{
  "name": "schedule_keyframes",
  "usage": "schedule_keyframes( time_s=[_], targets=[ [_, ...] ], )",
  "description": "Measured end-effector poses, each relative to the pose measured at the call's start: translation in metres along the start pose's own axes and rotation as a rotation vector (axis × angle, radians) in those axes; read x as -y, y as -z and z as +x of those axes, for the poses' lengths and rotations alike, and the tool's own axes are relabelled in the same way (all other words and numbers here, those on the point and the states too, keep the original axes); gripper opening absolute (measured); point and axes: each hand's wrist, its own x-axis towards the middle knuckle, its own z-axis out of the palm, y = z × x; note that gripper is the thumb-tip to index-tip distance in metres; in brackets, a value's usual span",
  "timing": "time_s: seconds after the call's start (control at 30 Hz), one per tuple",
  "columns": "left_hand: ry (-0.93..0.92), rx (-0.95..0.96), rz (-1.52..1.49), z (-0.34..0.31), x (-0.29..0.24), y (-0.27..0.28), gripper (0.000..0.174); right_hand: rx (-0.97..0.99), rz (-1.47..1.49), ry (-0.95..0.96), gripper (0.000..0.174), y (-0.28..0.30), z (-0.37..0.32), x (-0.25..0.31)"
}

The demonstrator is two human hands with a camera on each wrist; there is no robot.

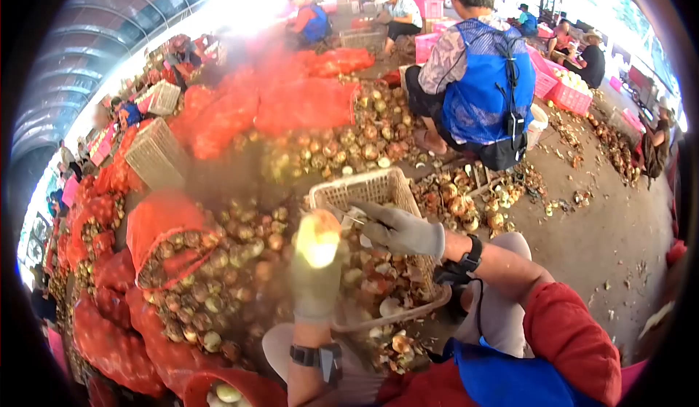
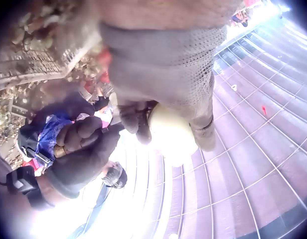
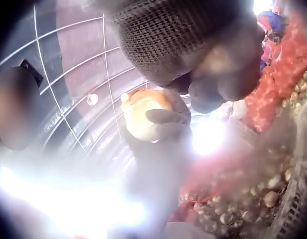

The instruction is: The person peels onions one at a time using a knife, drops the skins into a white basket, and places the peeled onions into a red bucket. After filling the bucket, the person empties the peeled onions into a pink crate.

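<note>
The onion (image 1: 318, 238) sits at the upper end of my upright left hand (image 1: 316, 285), with my gloved fingers and thumb bent round opposite sides of it. The left wrist view shows its pale, bare-looking surface between them; the right wrist view shows an orange-brown patch and, on the side away from my fingers, a small pale knob. The long axis is not established: glare washes out the outline, and I cannot tell whether the knob marks an end of it. My right hand (image 1: 408, 231), also gloved, lies just beside the onion on its right, fingers partly closed and pinching a slim metallic-looking tool (image 1: 354, 215), which extends leftward, toward the onion's upper part. Whether tool and onion touch, I cannot tell. The left hand is thus nearer, being in contact; the right approaches from the side, roughly crosswise to the left forearm, above the plastic crate (image 1: 403, 188).
</note>
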Motion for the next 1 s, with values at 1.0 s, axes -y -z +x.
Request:
schedule_keyframes(
  time_s=[1.0],
  targets=[
    [0.234, 0.179, -0.785, -0.008, 0.017, -0.007, 0.075, -0.149, -0.218, 0.323, 0.046, -0.004, -0.006, 0.049]
  ],
)
